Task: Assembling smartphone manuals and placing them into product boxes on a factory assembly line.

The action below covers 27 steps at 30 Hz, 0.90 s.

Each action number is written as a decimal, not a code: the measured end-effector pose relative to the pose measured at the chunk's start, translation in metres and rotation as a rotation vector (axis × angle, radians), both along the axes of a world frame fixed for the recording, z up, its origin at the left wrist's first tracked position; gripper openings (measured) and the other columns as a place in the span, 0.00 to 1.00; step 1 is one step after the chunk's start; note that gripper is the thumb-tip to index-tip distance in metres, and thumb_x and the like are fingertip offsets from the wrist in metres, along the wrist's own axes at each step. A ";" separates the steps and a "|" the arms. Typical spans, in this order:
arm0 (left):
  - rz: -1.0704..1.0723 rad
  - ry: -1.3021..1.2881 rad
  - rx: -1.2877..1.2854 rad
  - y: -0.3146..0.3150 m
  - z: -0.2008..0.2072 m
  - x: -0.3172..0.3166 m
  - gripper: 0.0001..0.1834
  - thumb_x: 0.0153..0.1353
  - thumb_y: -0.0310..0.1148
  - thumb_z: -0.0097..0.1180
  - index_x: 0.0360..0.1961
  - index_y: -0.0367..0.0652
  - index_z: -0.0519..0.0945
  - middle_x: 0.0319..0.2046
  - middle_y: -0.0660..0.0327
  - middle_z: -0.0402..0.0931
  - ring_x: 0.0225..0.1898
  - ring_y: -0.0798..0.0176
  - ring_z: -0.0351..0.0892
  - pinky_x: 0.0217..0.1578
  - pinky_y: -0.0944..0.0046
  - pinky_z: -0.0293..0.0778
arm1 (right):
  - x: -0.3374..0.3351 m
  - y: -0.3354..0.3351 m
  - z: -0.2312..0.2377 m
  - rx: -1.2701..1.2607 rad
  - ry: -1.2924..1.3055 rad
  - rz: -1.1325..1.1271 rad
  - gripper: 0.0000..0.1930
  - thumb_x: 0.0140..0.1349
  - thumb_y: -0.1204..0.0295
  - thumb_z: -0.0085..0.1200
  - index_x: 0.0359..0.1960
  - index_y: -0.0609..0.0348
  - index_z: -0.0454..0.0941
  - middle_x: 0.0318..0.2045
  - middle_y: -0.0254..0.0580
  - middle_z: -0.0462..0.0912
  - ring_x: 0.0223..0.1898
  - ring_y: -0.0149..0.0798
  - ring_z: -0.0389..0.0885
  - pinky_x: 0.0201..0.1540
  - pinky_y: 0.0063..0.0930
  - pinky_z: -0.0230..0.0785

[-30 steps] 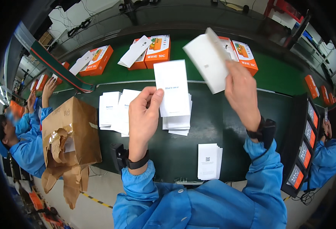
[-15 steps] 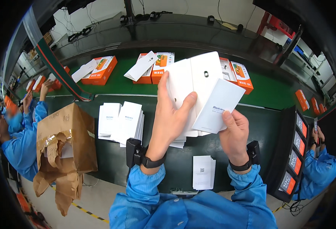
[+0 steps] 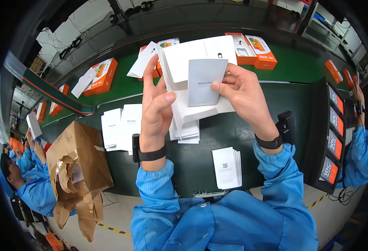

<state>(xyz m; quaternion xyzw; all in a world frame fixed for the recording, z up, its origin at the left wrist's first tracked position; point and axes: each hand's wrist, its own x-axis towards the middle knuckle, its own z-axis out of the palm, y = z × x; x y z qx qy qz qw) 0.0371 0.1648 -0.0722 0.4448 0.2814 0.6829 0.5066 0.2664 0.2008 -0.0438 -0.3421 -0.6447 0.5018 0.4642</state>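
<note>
My right hand (image 3: 244, 94) is closed on a white booklet (image 3: 202, 94), thumb on its front cover. Right behind the booklet is an unfolded white card insert (image 3: 186, 54) with a small cut-out slot and bent flaps. My left hand (image 3: 156, 104) is open at the insert's left edge, index finger stretched upward and thumb apart. Whether its hidden fingers touch the card I cannot tell. Below the insert lies a stack of white booklets (image 3: 188, 136), partly covered by it. More booklets (image 3: 131, 119) lie to the left, and another stack (image 3: 227, 167) sits nearer to me.
Orange phone boxes (image 3: 261, 52) stand along the green far strip, some with white inserts (image 3: 83, 82) leaning on them. A torn brown carton (image 3: 83, 150) is at the left, a black rack of boxes (image 3: 317, 167) at the right. Co-workers in blue (image 3: 33, 192) sit on both sides.
My left thumb has come off the card insert and that hand has spread open. The right hand has brought the booklet up and left, turned upright before the insert, which has tilted.
</note>
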 end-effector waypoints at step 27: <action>0.489 0.551 0.111 -0.002 0.011 0.046 0.45 0.72 0.23 0.70 0.84 0.31 0.59 0.69 0.37 0.81 0.69 0.46 0.87 0.67 0.50 0.83 | -0.036 -0.024 0.007 0.251 0.145 -0.117 0.39 0.72 0.69 0.75 0.78 0.74 0.70 0.64 0.59 0.88 0.63 0.42 0.89 0.65 0.37 0.83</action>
